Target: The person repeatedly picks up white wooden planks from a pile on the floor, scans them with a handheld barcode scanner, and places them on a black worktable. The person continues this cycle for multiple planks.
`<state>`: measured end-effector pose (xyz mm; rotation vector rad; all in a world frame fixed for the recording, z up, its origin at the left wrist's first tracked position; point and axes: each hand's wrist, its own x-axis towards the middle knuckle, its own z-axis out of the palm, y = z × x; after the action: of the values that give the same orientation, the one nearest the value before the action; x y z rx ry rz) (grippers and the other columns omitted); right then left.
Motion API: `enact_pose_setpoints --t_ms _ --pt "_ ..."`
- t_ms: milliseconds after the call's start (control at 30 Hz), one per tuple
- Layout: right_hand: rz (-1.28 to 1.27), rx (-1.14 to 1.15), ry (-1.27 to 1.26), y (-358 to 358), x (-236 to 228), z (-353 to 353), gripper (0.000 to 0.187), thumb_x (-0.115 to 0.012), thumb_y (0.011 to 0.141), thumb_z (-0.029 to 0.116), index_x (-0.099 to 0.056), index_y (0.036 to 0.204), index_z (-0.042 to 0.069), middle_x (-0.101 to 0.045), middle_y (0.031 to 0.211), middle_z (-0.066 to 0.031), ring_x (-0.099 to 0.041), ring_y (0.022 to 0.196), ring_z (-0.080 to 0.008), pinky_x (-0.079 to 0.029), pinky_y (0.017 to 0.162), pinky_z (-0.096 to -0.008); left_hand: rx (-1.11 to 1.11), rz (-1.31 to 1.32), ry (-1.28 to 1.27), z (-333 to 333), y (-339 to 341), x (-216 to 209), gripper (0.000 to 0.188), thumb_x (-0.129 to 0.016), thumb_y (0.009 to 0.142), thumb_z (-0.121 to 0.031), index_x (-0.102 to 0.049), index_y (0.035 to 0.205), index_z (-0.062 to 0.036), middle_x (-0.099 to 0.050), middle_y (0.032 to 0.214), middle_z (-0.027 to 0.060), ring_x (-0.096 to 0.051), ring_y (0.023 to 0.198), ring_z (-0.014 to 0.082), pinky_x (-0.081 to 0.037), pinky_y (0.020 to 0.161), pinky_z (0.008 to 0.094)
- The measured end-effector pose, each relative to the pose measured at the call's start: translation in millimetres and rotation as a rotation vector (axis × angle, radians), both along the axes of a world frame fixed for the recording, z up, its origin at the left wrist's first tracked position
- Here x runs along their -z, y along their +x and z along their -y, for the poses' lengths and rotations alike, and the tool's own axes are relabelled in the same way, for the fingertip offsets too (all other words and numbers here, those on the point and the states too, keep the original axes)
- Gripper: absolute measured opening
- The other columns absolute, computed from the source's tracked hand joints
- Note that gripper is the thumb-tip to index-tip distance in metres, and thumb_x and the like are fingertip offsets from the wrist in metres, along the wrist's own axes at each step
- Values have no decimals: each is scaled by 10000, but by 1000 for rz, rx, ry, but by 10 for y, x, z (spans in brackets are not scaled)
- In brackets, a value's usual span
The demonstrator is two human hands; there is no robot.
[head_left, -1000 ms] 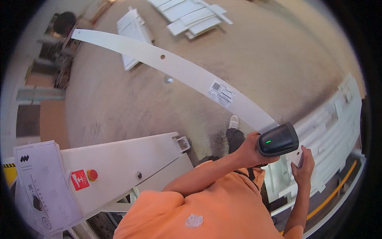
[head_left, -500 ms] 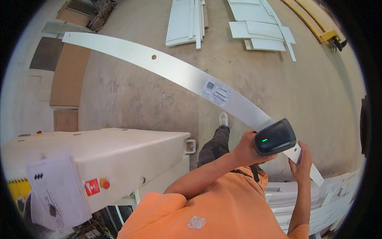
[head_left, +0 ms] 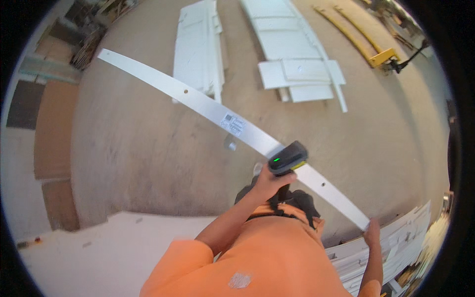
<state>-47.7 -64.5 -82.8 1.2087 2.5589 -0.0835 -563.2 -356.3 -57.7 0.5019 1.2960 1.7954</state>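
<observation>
A long, thin white board [head_left: 208, 105] with slightly curved edges and small round holes slants across the view from far left to near right. A printed label [head_left: 233, 123] is stuck on its face near the middle. My left hand [head_left: 269, 184] is wrapped round the handle of a black handheld barcode scanner [head_left: 288, 157], on which a green light glows. The scanner's head overlaps the board in view; whether they touch I cannot tell. At the board's near right end, my right hand [head_left: 372, 231] grips the tip, fingers partly hidden.
Stacks of white panels [head_left: 195, 47] and more white panels [head_left: 287, 39] lie on the floor ahead. A yellow pallet jack [head_left: 383, 57] stands far right. Brown boards [head_left: 53, 128] lean at the left. Beside me are a white machine top [head_left: 123, 242] and, at right, piled white strips [head_left: 391, 247].
My right hand has slid down to the board's near end. My left hand has moved the scanner leftward and up. My view has turned, with the floor stacks now lower and further left.
</observation>
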Motion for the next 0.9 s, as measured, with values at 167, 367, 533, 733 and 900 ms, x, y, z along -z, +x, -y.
enact_pose_setpoints --t_ms 167,367,533,733,900 --pt "-127 9 -104 -399 -63 549 659 -920 578 262 -567 1072 6 -658 958 -233 -631 917 -449 -501 773 -503 -204 254 10 -732 -845 180 266 -750 853 -305 -689 950 -66 -625 759 -1 -519 539 72 -374 437 254" --pt "-116 151 -369 -1775 -274 811 681 -929 535 349 -597 1020 4 -685 870 -215 -676 854 -424 -533 755 -486 -181 318 -220 -1450 -2104 766 390 -719 815 -481 -666 833 -95 -524 584 -30 -455 421 90 -301 378 276" --pt "47 54 -453 -2670 -489 164 703 -895 598 467 -582 1004 -15 -687 861 -225 -676 842 -427 -535 745 -495 -400 505 -376 -1786 -2679 1146 383 -782 760 -460 -675 818 -96 -589 616 -17 -456 395 101 -290 348 275" --pt "-68 -3 -541 -4560 -547 378 673 -862 654 491 -612 990 -36 -689 880 -251 -676 852 -434 -537 749 -496 -322 369 -378 -1460 -4039 1218 351 -732 802 -510 -658 904 -183 -640 727 -43 -500 492 88 -298 416 291" --pt "-234 79 -651 -6949 13 1272 567 -824 704 408 -667 1030 -29 -710 949 -238 -691 895 -391 -530 797 -468 -235 448 -347 -934 -5183 1201 347 -725 817 -501 -662 886 -168 -659 730 -33 -516 483 91 -314 401 285"
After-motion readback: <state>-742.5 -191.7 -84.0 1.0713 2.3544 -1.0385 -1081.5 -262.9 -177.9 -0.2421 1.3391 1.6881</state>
